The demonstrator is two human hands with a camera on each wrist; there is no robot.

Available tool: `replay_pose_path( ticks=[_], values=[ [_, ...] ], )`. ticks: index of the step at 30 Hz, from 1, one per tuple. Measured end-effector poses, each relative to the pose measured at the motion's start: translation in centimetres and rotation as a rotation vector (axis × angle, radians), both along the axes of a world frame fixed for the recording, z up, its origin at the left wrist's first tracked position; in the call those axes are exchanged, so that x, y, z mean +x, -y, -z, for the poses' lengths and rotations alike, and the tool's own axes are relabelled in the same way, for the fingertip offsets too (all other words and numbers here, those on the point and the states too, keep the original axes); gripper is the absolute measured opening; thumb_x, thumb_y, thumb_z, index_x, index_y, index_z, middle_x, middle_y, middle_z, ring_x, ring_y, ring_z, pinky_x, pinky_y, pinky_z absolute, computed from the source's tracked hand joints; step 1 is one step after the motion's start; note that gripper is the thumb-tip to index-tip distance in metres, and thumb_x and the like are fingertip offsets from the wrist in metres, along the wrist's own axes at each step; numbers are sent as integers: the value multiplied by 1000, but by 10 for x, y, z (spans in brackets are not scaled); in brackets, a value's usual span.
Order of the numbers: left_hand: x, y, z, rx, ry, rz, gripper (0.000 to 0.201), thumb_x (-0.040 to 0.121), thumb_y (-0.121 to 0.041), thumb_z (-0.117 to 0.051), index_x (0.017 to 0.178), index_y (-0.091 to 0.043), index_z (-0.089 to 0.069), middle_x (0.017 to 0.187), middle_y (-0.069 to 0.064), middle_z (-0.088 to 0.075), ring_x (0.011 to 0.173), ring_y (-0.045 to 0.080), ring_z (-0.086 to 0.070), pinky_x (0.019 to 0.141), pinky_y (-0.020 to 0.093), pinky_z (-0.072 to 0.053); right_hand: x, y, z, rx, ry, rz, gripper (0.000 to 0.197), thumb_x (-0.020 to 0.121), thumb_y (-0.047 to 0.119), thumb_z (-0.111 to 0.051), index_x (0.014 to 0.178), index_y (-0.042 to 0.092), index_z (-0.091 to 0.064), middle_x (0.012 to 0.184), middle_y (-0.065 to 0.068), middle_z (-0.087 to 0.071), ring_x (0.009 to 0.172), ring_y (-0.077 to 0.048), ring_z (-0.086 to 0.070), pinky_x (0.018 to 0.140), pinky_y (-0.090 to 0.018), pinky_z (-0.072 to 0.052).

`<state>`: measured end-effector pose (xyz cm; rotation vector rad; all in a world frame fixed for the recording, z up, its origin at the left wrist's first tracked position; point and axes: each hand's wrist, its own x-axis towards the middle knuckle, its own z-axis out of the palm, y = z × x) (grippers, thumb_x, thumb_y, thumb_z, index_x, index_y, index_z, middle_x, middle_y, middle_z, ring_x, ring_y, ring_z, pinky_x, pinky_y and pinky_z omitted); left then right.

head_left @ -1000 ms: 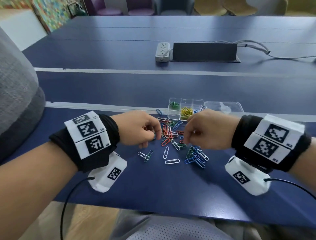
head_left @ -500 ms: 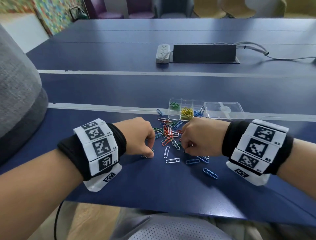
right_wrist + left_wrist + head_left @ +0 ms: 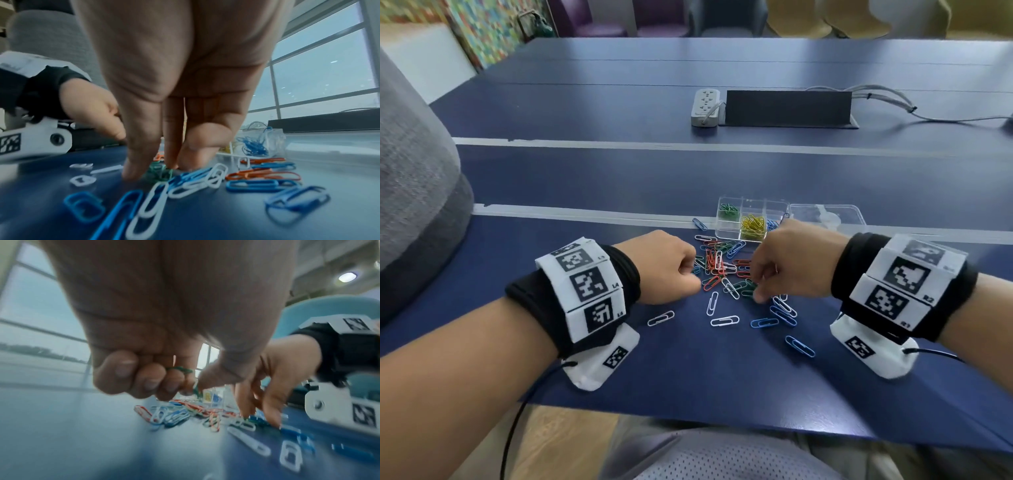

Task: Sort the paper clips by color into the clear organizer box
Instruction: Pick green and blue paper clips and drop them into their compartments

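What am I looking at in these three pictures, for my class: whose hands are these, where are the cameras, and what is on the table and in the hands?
No machine: a person wearing one head camera and one on each wrist band. The head view looks down on a blue table with loose paper clips and a clear organizer box already holding green, yellow and blue ones. The left hand is curled round green clips, seen from the left wrist. The right hand has its fingertips down on green clips on the table.

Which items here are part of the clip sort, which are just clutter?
Job:
- loose paper clips
- clear organizer box
- green clips in left hand
- right hand, fingertips at green clips on table

Lying about:
- power strip
- black cable box
- grey cables
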<state>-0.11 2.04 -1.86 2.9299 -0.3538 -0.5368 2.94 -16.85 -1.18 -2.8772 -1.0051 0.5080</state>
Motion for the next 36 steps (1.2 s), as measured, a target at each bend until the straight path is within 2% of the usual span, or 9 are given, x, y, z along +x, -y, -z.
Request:
replay_pose_path(
  ticks=[7,11,14,17,23,27,30,33,36],
  values=[
    [15,5,-5,-173,-37,-131,37,95,-26,-35,59,-18,-30,58,-1,-35,57,15,-32,53,28,-27,-7,-6,5,-50,32,-56,16,79,26,-62,87,19,-74,83,0,-73,82,-24,-68,74,-31,-57],
    [15,2,3,-183,-56,-102,16,99,-27,-40,87,-18,-47,68,-10,-43,74,17,-43,70,25,-32,-8,-6,6,-3,52,-50,20,77,19,-55,87,18,-72,75,0,-69,77,-25,-65,70,-26,-54],
    [14,1,4,-231,-65,-107,18,98,-15,-42,104,-17,-58,68,-15,-44,76,14,-45,73,20,-33,-4,-2,4,83,25,28,30,78,18,-57,102,26,-72,56,9,-50,61,-12,-50,67,-17,-40],
    [14,3,3,-193,-52,-76,25,94,-11,-40,98,-18,-65,66,-14,-47,66,6,-45,58,12,-34,0,3,2,204,-25,128,27,78,18,-60,99,27,-74,54,17,-50,55,1,-48,61,-13,-38],
    [13,9,5,-67,79,-28,13,84,-33,-60,88,-24,-68,63,-16,-43,74,11,-45,70,20,-35,-5,4,3,196,23,135,22,80,14,-53,93,19,-70,66,7,-59,63,-12,-51,62,-15,-42],
    [13,13,4,-18,110,8,17,79,-41,-65,87,-27,-71,64,-17,-40,81,16,-51,81,29,-49,-11,-1,3,83,87,89,26,83,20,-48,79,5,-69,68,-12,-62,64,-27,-50,66,-25,-50],
    [11,18,2,17,117,6,19,80,-38,-64,91,-25,-72,73,-9,-48,90,20,-58,79,30,-48,-13,-8,3,-16,22,50,25,84,33,-62,75,11,-68,64,-3,-53,72,-26,-57,70,-27,-50],
    [9,23,3,50,157,20,21,81,-36,-61,95,-25,-72,92,-2,-62,99,23,-60,79,32,-48,-12,-13,3,-22,8,30,17,86,27,-61,80,14,-71,72,-3,-55,81,-27,-61,70,-26,-49],
    [6,27,4,84,182,36,22,82,-35,-59,96,-23,-69,102,1,-65,102,26,-60,82,34,-49,-14,-16,5,-25,35,10,33,83,19,-55,52,16,-44,57,1,-43,68,-29,-51,55,-20,-39]
  ],
)
